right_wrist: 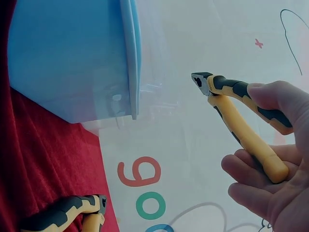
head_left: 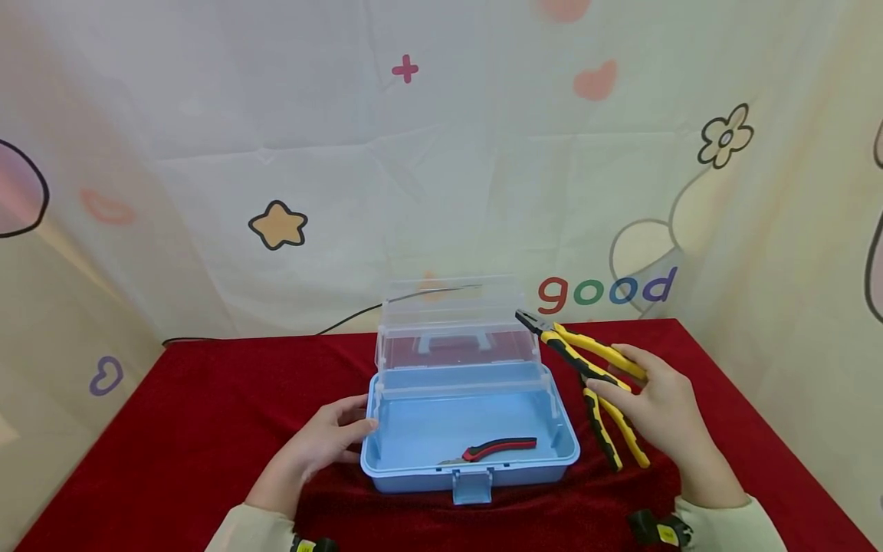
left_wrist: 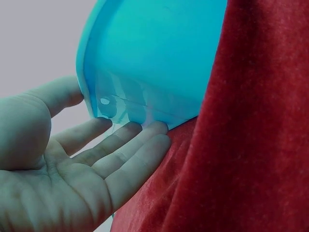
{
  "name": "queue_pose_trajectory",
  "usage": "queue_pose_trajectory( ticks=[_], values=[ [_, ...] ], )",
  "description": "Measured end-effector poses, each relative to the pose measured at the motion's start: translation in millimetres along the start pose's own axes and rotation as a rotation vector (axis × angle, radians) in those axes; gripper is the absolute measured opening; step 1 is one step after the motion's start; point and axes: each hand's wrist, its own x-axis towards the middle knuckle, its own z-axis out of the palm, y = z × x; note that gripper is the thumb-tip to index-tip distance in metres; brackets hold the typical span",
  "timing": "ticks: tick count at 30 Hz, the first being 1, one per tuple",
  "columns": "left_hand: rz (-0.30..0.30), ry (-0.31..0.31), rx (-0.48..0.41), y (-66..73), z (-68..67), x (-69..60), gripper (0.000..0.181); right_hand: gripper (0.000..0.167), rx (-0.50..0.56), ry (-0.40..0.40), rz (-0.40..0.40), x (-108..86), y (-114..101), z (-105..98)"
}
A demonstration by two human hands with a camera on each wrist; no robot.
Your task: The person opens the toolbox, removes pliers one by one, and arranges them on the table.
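A light blue toolbox (head_left: pixel 469 422) stands with its clear lid (head_left: pixel 455 345) raised. My left hand (head_left: pixel 331 441) holds the box's left end, thumb over the rim and fingertips against the outer wall (left_wrist: pixel 154 53). Inside the box, near the front wall, lies a red-and-black handled tool (head_left: pixel 500 447); its head is hard to make out. My right hand (head_left: pixel 658 399) grips yellow-and-black combination pliers (head_left: pixel 572 353) by spread handles, above the cloth right of the box. Below them rests a second yellow-and-black handled tool (head_left: pixel 607 433), partly hidden in the head view.
Dark red cloth (head_left: pixel 228 445) covers the table. A light patterned curtain (head_left: pixel 455 176) hangs behind it. A thin black cable (head_left: pixel 352 314) runs along the table's back edge and behind the raised lid. The box's blue front latch (head_left: pixel 472 487) hangs down.
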Motion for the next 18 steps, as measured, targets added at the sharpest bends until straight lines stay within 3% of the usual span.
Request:
queue_pose_trajectory(
  ticks=[18],
  values=[
    [0.019, 0.014, -0.014, -1.5, 2.6, -0.4, 0.058, 0.062, -0.017, 0.032, 0.02, 1.6, 9.7, -8.3]
  ],
)
